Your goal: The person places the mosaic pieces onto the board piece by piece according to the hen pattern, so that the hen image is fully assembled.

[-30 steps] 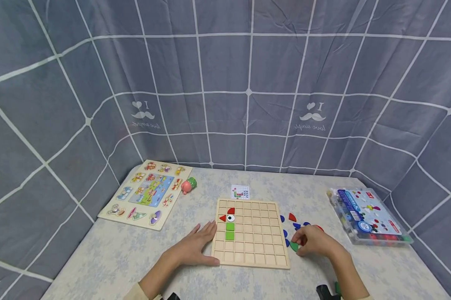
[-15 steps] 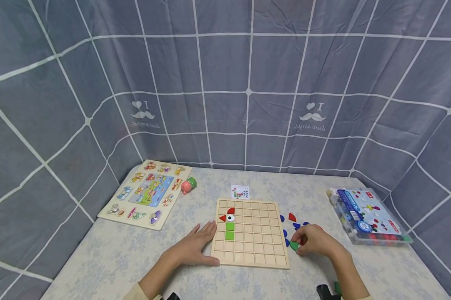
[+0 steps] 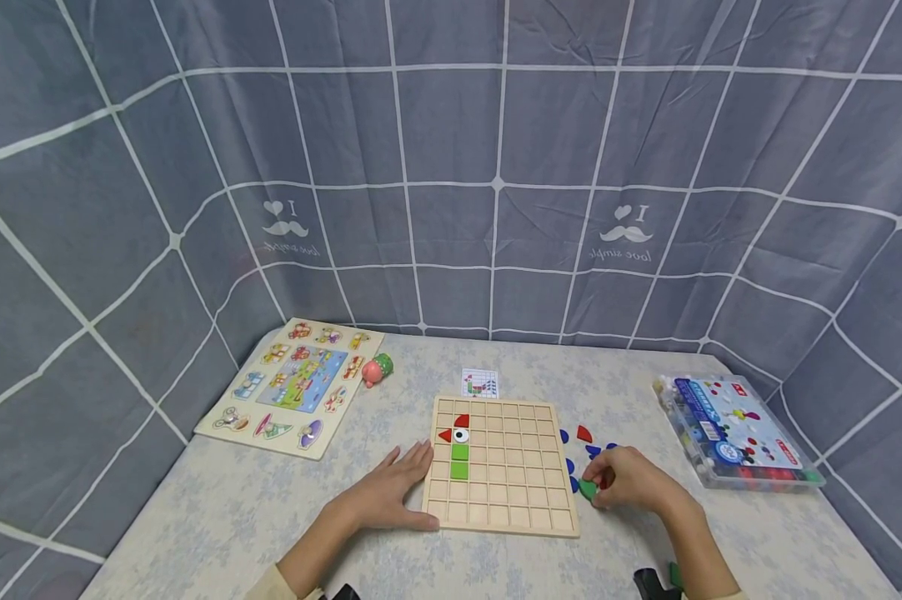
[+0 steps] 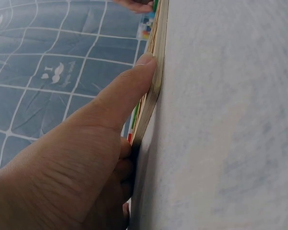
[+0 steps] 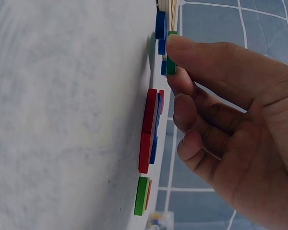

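Observation:
A wooden grid board (image 3: 518,475) lies at the table's middle. In its left columns sit two red pieces (image 3: 462,421), a white piece with a black dot (image 3: 461,435) and two green squares (image 3: 459,461). My left hand (image 3: 387,493) rests along the board's left edge, fingers straight; its thumb (image 4: 134,79) touches the near corner. To the right of the board, my right hand (image 3: 634,482) pinches a green round-edged piece (image 5: 172,64) between thumb and fingers, above the table. Blue pieces (image 3: 569,467) lie beside the board, and red pieces (image 5: 147,129) lie under the right hand.
A small pattern card (image 3: 480,383) lies behind the board. Far left is a wooden picture puzzle (image 3: 271,392) with a pink and green toy (image 3: 378,371) next to it. A clear plastic box (image 3: 736,429) stands at the right. Grey checked curtains (image 3: 451,208) enclose the table.
The green piece has tilted and risen slightly in my right hand's fingertips. My left hand and the board stay where they were.

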A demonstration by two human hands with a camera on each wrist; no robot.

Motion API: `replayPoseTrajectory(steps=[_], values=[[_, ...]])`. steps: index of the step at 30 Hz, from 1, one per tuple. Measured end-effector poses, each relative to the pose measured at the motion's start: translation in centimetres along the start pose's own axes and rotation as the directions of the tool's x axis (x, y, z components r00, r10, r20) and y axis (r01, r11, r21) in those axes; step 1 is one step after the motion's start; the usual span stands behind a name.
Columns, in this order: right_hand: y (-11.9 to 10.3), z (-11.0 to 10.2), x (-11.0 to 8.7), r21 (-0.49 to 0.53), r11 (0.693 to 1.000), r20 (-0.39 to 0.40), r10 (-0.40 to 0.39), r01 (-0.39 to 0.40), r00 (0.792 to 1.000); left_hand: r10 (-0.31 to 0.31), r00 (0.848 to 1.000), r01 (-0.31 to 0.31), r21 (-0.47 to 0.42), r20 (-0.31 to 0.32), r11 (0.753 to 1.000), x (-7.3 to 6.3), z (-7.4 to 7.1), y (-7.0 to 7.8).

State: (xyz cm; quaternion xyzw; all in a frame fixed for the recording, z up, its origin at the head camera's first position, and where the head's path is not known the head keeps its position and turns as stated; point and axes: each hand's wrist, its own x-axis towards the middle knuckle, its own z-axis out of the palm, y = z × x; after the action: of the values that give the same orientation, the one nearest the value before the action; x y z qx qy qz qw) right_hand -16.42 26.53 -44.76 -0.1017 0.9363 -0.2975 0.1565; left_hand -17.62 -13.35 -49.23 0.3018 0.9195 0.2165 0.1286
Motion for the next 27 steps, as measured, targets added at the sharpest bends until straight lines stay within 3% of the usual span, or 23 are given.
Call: replayPoseTrajectory(steps=[13,27], values=[[-0.8,0.2,0.3,0.007,0.999,0.003,-0.045,0.045,0.999,0.002,1.000,-0.002,-0.025,0.012,1.000,0.1,-0.1,-0.1],[-3.2,1.5,1.3,-0.031,0.982,-0.007,-0.187,0.187,0.982,0.002,1.000,-0.002,-0.021,0.013,1.000,0.2,0.1,-0.2]])
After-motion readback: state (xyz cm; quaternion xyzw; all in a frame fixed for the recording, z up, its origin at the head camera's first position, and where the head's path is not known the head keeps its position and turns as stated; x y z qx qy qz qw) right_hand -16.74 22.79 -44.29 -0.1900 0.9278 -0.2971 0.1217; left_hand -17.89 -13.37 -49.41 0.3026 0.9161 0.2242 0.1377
